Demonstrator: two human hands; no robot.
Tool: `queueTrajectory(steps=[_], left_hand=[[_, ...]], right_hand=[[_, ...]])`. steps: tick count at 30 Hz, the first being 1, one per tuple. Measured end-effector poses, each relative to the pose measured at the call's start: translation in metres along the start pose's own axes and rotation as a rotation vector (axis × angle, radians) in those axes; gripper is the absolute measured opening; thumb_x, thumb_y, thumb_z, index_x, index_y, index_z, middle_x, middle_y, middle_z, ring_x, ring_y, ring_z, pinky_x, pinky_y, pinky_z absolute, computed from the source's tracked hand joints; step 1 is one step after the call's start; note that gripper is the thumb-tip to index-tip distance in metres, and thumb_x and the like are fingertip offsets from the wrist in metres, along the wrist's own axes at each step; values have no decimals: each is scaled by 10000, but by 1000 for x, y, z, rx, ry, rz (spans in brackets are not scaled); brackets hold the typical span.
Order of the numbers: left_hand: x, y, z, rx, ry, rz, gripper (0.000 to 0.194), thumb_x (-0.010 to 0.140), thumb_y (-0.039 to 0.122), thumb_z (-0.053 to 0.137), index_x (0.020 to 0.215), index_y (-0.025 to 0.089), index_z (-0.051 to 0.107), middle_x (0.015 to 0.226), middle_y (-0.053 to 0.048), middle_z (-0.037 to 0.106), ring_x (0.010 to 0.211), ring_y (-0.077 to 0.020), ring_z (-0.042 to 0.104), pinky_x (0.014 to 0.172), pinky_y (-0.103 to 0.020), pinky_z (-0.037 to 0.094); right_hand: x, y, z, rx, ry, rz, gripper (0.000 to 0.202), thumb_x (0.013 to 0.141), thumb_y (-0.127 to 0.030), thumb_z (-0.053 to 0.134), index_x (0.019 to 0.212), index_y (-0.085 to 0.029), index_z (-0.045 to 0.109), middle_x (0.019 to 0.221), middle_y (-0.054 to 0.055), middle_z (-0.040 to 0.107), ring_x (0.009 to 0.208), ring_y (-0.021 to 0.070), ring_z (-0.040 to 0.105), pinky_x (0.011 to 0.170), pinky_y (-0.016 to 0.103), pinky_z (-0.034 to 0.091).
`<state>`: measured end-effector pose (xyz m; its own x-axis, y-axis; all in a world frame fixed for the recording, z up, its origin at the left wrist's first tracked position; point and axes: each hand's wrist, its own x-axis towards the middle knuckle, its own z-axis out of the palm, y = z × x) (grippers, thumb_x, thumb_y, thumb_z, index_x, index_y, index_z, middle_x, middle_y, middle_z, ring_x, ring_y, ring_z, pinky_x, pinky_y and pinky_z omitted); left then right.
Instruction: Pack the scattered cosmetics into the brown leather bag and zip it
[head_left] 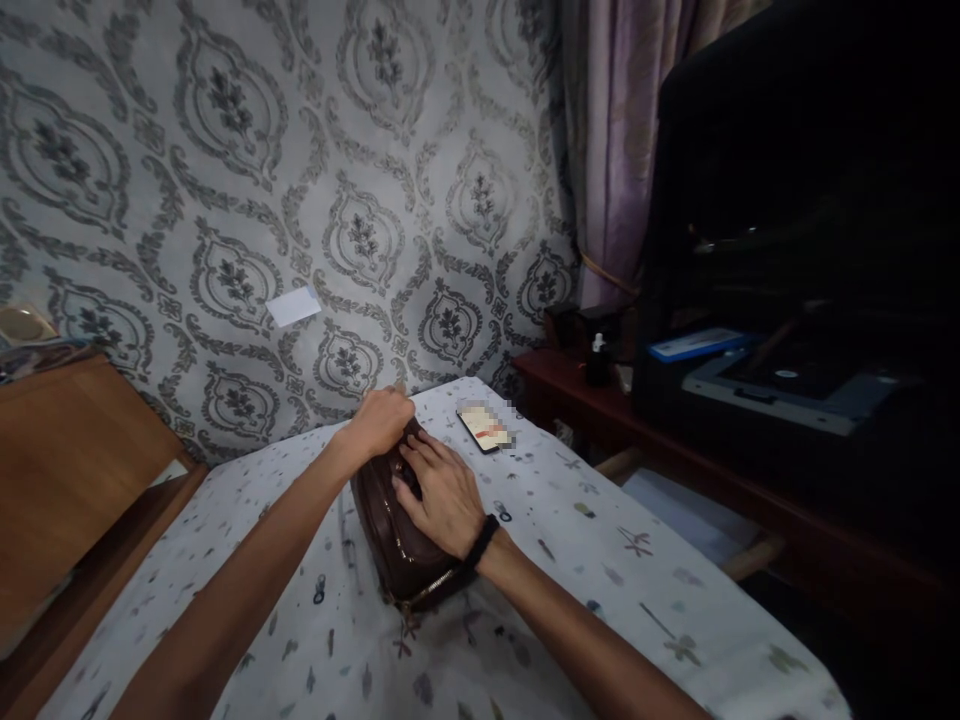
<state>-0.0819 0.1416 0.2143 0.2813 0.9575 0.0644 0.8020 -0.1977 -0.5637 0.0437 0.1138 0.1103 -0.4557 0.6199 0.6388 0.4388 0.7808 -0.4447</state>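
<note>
A dark brown handbag (375, 510) with metal zippers lies on a bed or padded surface under a white patterned sheet (300, 600). At the bag's far end, my left hand (382, 420) is closed, its fingers curled against the bag. Whether those fingertips grip a zipper pull or the leather itself is hidden. My right hand (446, 495) rests on top of the bag with its fingers stretched out and apart, a black band round the wrist. A gold-coloured zipper (435, 588) runs along the near edge of the bag.
Beyond the bag lies a phone (484, 428) with a lit, partly pixelated screen. A wooden panel (82, 470) stands at the left. On the right are a dark red table (555, 375), a pump bottle (598, 360) and a large black object (795, 200). Patterned wallpaper covers the wall behind.
</note>
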Motion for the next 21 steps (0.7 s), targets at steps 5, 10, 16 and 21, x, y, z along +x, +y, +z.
queueTrajectory(steps=[5,10,16,21], left_hand=[[-7,12,-6,0,-17,24,211,842,71,556,979,104,713,1057,-190,670,989,-293,670,769,-352,518],[-8,-2,-6,-88,26,-57,215,905,120,504,974,158,703,1067,-140,685,951,-256,678,766,-325,485],[-12,-47,6,-346,62,-224,248,905,394,598,895,183,726,885,-81,727,891,-251,664,729,-289,426],[-12,-47,20,-523,66,-193,230,883,384,607,866,191,730,820,-40,722,815,-215,650,666,-261,391]], right_hand=[[-1,-1,-2,10,-8,-10,453,907,-281,544,1325,-114,597,1372,131,616,1360,293,475,1146,459,384],[-2,2,1,-7,3,-13,434,919,-295,537,1296,-97,622,1389,148,601,1362,295,480,1138,463,399],[-7,6,5,-3,58,-40,407,921,-274,531,1271,-97,639,1362,158,620,1347,290,498,1124,468,414],[-16,5,7,7,130,-54,381,922,-253,509,1240,-95,648,1377,165,603,1333,289,504,1123,477,418]])
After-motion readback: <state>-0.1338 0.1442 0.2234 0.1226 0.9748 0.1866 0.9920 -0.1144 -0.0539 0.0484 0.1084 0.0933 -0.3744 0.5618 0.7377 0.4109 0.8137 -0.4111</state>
